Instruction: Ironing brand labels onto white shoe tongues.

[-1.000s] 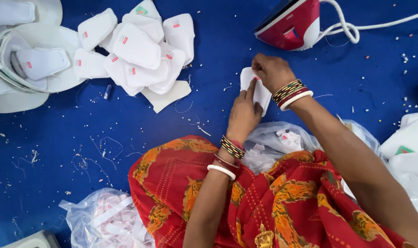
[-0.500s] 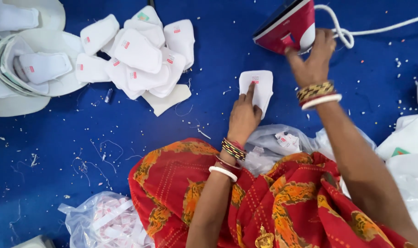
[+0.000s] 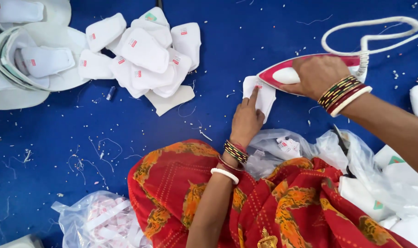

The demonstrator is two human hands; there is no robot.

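A small white fabric piece [image 3: 260, 95] with a red tag lies flat on the blue surface. My left hand [image 3: 247, 120] presses it down, index finger stretched along the cloth. My right hand [image 3: 318, 74] grips the handle of a red and white electric iron [image 3: 282, 75], whose tip touches the upper right edge of the piece. Both wrists carry coloured bangles.
A heap of similar white pieces [image 3: 142, 55] lies at upper left, beside stacked white pieces [image 3: 29, 64] further left. The iron's white cord [image 3: 369, 39] loops at upper right. Clear plastic bags [image 3: 98, 222] and red patterned cloth [image 3: 273, 202] fill the bottom. Thread scraps litter the surface.
My right hand left the white piece, reached up to the iron, gripped it and brought it down onto the piece's edge. My left hand stayed pressing the piece.
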